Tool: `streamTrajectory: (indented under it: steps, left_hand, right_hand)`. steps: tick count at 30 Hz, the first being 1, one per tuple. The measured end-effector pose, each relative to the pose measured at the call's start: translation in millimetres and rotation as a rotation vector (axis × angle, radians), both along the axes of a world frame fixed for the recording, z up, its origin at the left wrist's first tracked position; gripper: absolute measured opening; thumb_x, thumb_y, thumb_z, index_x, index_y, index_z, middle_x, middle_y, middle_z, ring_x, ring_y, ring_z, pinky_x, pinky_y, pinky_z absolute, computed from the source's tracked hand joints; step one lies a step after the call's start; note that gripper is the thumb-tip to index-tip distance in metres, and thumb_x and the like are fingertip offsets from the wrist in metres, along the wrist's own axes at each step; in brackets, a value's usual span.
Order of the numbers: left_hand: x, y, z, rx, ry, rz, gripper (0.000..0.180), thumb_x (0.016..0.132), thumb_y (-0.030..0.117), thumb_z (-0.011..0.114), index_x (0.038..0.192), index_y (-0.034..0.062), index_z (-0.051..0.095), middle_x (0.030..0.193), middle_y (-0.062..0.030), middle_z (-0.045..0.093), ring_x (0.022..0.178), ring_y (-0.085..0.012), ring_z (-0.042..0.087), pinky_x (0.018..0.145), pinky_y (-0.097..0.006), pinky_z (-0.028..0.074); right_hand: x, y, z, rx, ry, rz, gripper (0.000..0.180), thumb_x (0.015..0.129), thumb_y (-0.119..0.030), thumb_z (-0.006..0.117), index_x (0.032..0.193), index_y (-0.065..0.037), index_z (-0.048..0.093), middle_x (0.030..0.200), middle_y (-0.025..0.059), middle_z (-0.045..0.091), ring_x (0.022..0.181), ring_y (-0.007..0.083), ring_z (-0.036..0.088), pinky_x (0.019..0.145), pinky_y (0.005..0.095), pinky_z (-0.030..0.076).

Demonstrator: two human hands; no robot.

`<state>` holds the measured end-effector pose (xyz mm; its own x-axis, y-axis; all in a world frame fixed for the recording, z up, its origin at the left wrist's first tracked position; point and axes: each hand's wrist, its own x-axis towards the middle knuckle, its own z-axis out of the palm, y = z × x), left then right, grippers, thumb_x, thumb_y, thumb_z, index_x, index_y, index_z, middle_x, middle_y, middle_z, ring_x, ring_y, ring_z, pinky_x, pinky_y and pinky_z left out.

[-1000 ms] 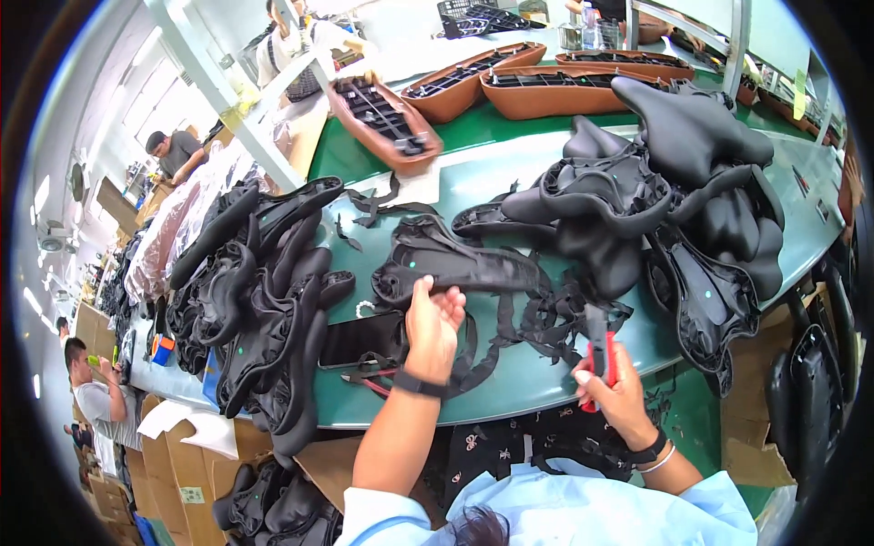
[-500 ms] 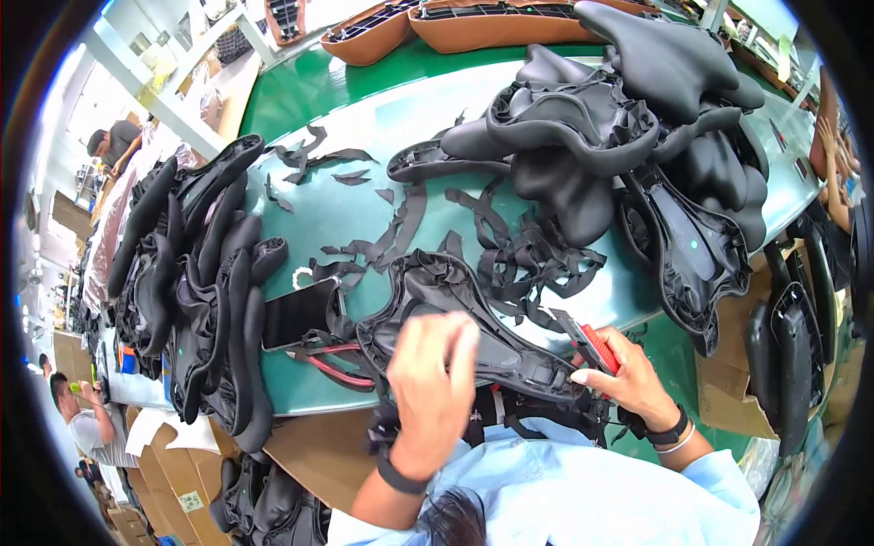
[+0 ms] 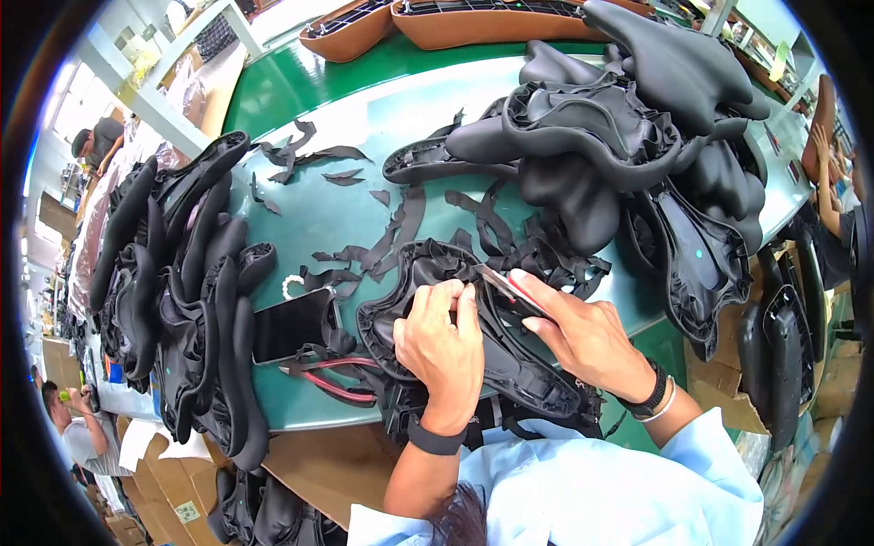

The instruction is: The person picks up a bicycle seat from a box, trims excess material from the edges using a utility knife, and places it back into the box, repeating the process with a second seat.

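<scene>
A black bicycle saddle lies upside down at the near edge of the green table. My left hand presses on its underside and pinches the loose black cover edge. Just to the right, my right hand grips a red-handled cutting tool whose tip meets the cover edge beside my left fingers. Black trimmed strips lie scattered just beyond the saddle.
Stacked black saddles fill the left and far right of the table. A dark phone and red-handled pliers lie left of my hands. Brown trays sit at the back. Other people work at the left and right edges.
The view has dropped closer to the saddle. My left hand slid onto its upper rim, and my right hand brought the cutting tool in against the cover edge.
</scene>
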<state>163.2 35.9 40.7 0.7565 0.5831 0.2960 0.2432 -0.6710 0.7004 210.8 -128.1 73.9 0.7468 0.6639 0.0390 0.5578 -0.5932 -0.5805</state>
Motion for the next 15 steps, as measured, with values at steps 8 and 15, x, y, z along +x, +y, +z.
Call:
streamTrajectory:
  steps: [8, 15]
  left_hand:
    - [3, -1, -2, -0.228, -0.118, 0.069, 0.007, 0.082, 0.012, 0.069, 0.081, 0.0082, 0.062, 0.071, -0.0013, 0.055, 0.060, -0.0187, 0.052, 0.065, -0.034, 0.036]
    - [-5, 1, -5, -0.295, -0.174, 0.057, 0.010, 0.082, 0.009, 0.066, 0.078, 0.0073, 0.056, 0.072, -0.0022, 0.052, 0.062, -0.0195, 0.049, 0.067, -0.035, 0.037]
  right_hand:
    - [-6, 3, -1, -0.022, -0.019, 0.120, 0.059, 0.091, -0.019, 0.059, 0.145, -0.012, 0.035, 0.065, 0.0136, 0.057, 0.052, 0.0343, 0.057, 0.045, 0.0442, 0.041]
    - [6, 4, 12, 0.079, -0.012, 0.053, 0.056, 0.087, -0.013, 0.063, 0.140, -0.014, 0.045, 0.102, 0.0130, 0.068, 0.077, 0.0337, 0.066, 0.059, 0.0385, 0.050]
